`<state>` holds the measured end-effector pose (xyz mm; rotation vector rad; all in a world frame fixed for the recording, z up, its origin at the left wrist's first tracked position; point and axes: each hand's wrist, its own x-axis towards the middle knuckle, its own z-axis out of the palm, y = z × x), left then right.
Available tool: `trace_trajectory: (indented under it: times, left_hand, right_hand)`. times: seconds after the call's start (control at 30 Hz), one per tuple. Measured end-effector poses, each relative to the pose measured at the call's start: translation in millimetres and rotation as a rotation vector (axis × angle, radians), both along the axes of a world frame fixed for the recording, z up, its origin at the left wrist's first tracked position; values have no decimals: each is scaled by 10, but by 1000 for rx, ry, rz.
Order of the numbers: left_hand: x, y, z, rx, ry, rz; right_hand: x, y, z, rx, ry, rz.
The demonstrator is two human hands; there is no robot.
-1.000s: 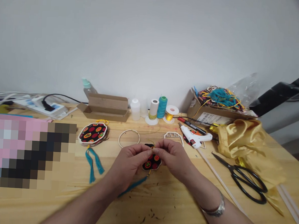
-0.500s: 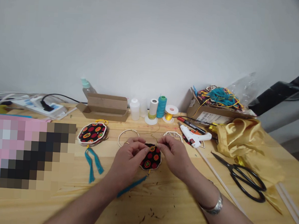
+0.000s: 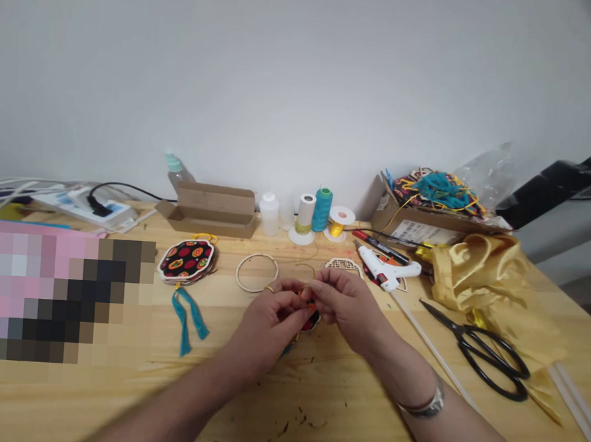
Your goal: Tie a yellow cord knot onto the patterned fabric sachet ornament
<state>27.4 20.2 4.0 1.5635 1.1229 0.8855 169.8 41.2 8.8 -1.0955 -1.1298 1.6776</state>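
My left hand (image 3: 275, 316) is closed on a small black pendant (image 3: 312, 321) with a red and orange flower pattern and a pale scalloped rim. Fingers cover most of it, and only a little of its teal tassel (image 3: 289, 346) shows below. Against the left fingertips, my right hand (image 3: 346, 305) is pinched at the pendant's upper edge. A thin gold thread (image 3: 305, 265) runs down to the right fingertips from a white-flanged spool (image 3: 302, 229). Just beyond the hands lie a wooden ring (image 3: 238, 275) and a wooden lattice piece (image 3: 343, 265).
To the left are stacked pendants (image 3: 186, 261) with teal tassels. A glue gun (image 3: 388, 270), black scissors (image 3: 492, 356) and gold satin cloth (image 3: 477, 272) lie to the right. Along the wall stand an open cardboard box (image 3: 213, 209), a teal thread cone (image 3: 322, 210) and a filled carton (image 3: 415, 228).
My hands have come together, and the left now covers more of the pendant. The pendant has turned and its tassel is mostly hidden. The view has shifted slightly.
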Motion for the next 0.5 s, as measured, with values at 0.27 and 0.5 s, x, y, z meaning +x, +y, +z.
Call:
trace_trajectory:
  times: [0.27, 0.5]
  left_hand:
    - [10, 4, 9, -294, -363, 158]
    - [-7, 10, 16, -331, -434, 139]
  right_hand:
    - [-19, -4, 28, 12, -20, -32]
    - [-23, -4, 7, 108, -202, -32]
